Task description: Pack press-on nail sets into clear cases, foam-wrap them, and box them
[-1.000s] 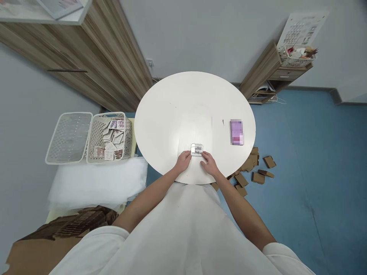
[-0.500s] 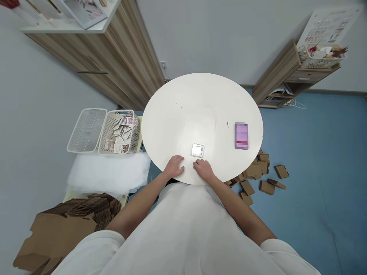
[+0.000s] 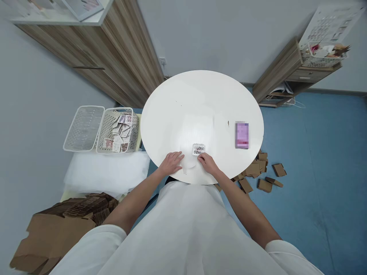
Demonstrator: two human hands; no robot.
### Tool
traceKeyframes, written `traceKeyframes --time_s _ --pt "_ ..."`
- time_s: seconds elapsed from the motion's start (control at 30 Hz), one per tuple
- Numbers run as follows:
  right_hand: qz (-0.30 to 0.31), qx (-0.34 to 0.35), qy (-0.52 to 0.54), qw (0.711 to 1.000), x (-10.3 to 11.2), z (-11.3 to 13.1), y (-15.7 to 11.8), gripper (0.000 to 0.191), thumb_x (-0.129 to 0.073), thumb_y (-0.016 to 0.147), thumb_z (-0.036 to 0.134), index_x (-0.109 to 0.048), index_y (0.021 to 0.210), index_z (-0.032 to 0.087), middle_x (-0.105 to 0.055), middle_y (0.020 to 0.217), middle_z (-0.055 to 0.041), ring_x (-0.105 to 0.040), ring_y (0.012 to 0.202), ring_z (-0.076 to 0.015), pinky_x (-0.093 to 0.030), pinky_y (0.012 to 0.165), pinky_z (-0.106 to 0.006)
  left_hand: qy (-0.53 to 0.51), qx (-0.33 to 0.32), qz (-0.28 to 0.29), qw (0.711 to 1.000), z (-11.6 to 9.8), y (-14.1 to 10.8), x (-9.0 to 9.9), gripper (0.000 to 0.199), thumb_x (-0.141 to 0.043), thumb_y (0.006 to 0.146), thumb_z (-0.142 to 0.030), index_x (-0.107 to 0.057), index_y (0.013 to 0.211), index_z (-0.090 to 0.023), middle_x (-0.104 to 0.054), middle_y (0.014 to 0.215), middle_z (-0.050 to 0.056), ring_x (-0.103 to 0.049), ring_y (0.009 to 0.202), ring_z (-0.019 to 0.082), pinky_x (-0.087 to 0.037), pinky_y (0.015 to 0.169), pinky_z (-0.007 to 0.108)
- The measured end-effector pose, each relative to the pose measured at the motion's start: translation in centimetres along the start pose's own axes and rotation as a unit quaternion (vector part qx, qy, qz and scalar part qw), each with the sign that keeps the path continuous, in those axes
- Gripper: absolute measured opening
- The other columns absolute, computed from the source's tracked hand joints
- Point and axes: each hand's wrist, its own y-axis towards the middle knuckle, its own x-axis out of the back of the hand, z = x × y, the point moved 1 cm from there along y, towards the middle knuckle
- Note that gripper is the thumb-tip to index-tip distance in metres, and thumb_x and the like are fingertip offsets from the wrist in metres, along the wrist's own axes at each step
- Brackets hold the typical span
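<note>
A small clear box (image 3: 198, 147) with dark, rounded bits in it lies near the front edge of the white oval table (image 3: 200, 91). My right hand (image 3: 209, 164) has its fingers curled against the lower right corner of this box, gripping it there. To the left, my left hand (image 3: 170, 163) rests on the tabletop with fingers stretched out and apart. Beside its fingertips lies a faint, pale sheet (image 3: 188, 162), hard to make out against the white surface. A purple pack (image 3: 242, 135), blurred by pixels, lies toward the right side of the table.
At the left, an open white basket (image 3: 100, 143) holds several printed packets, with another basket (image 3: 82, 130) beside it. White sheeting (image 3: 106, 172) and flat cardboard (image 3: 54, 233) lie nearer me. Small cardboard boxes (image 3: 264, 185) are scattered on the floor at right. Wooden cabinets (image 3: 123, 46) stand behind.
My right hand has moved slightly right, to the box's corner. The box's bright top now shows dark contents. A pale sheet appears between my hands. My left hand has shifted a little left.
</note>
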Motion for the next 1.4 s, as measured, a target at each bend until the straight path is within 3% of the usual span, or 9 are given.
traceKeyframes --time_s 0.2,0.37,0.53,0.7,0.87,1.0,1.1,1.27,1.4 --pt "-0.001 0.008 -0.020 1.000 0.5 -0.1 -0.5 0.024 -0.039 0.084 0.039 -0.054 0.092 0.021 -0.057 0.090 -0.0050 -0.052 0.084 -0.0174 -0.042 0.073 -0.032 -0.044 0.001 -0.073 0.996 -1.6 2.6 -1.5 0.039 -0.039 0.073 -0.005 -0.057 0.103 -0.023 -0.060 0.108 0.005 -0.051 0.104 0.018 -0.028 0.096 0.040" --pt "-0.021 0.058 -0.195 0.979 1.3 -2.7 -3.2 0.075 -0.063 0.062 0.054 -0.039 0.124 0.018 -0.042 0.127 -0.0143 -0.036 0.116 -0.0313 -0.028 0.093 -0.046 -0.157 0.043 -0.058 0.985 -1.5 2.9 -1.5 0.030 -0.036 0.079 -0.013 -0.057 0.099 -0.020 -0.064 0.098 0.004 -0.057 0.091 0.017 -0.036 0.091 0.036" --pt "-0.035 0.055 -0.205 0.977 1.0 -4.4 -2.9 0.025 -0.040 0.084 0.033 -0.056 0.099 0.020 -0.054 0.114 -0.0095 -0.044 0.110 -0.0232 -0.032 0.090 -0.039 -0.252 0.155 -0.031 0.955 -1.2 3.4 -0.4 0.027 -0.031 0.086 -0.031 -0.057 0.092 -0.022 -0.064 0.084 0.002 -0.058 0.074 0.016 -0.043 0.068 0.027" --pt "-0.093 -0.068 -0.189 0.975 0.7 -3.8 -0.1 0.029 -0.033 0.088 0.034 -0.055 0.077 0.019 -0.059 0.084 -0.0062 -0.051 0.082 -0.0197 -0.038 0.072 -0.032 -0.245 0.252 -0.037 0.935 -0.9 5.3 0.0 0.031 -0.032 0.085 -0.039 -0.053 0.071 -0.021 -0.054 0.059 -0.001 -0.051 0.057 0.014 -0.036 0.054 0.025" --pt "-0.127 -0.118 -0.237 0.956 0.2 -3.6 1.3 0.028 -0.033 0.087 0.034 -0.055 0.080 0.019 -0.057 0.080 -0.0067 -0.050 0.076 -0.0197 -0.038 0.067 -0.031 -0.162 0.321 -0.033 0.932 -0.9 6.7 -0.7 0.018 -0.040 0.081 -0.031 -0.053 0.076 -0.020 -0.057 0.069 0.003 -0.053 0.065 0.018 -0.037 0.055 0.027" --pt "-0.199 -0.080 -0.275 0.937 -0.6 -3.9 1.3 0.026 -0.037 0.086 0.027 -0.050 0.105 0.016 -0.055 0.105 -0.0128 -0.050 0.094 -0.0232 -0.038 0.075 -0.035 -0.069 0.292 -0.114 0.947 -1.4 6.9 -1.3 0.032 -0.047 0.077 -0.027 -0.050 0.107 -0.018 -0.056 0.104 0.012 -0.051 0.096 0.026 -0.038 0.077 0.037" --pt "-0.195 0.008 -0.314 0.929 -1.1 -3.9 1.3 0.025 -0.037 0.084 0.016 -0.052 0.104 0.020 -0.050 0.119 -0.0123 -0.044 0.109 -0.0247 -0.033 0.086 -0.041 -0.020 0.244 -0.161 0.956 -1.6 6.9 -1.9 0.040 -0.047 0.078 -0.023 -0.044 0.118 -0.018 -0.048 0.119 0.015 -0.042 0.112 0.030 -0.029 0.089 0.044" --pt "-0.093 0.115 -0.340 0.929 -0.9 -3.4 1.1 0.027 -0.038 0.080 0.009 -0.054 0.098 0.022 -0.041 0.133 -0.0063 -0.029 0.126 -0.0228 -0.022 0.100 -0.046 -0.003 0.067 -0.107 0.992 -1.7 7.1 -2.0 0.036 -0.035 0.079 -0.003 -0.057 0.097 -0.025 -0.056 0.114 0.006 -0.046 0.113 0.020 -0.024 0.095 0.043" --pt "-0.040 0.131 -0.314 0.940 -0.3 -3.1 0.9 0.028 -0.047 0.079 0.026 -0.051 0.104 0.015 -0.029 0.140 -0.0142 -0.020 0.130 -0.0284 -0.023 0.101 -0.049 -0.008 -0.038 -0.059 0.998 -1.7 6.9 -1.1 0.023 -0.044 0.079 -0.018 -0.054 0.100 -0.020 -0.045 0.130 0.008 -0.034 0.124 0.022 -0.024 0.100 0.041"
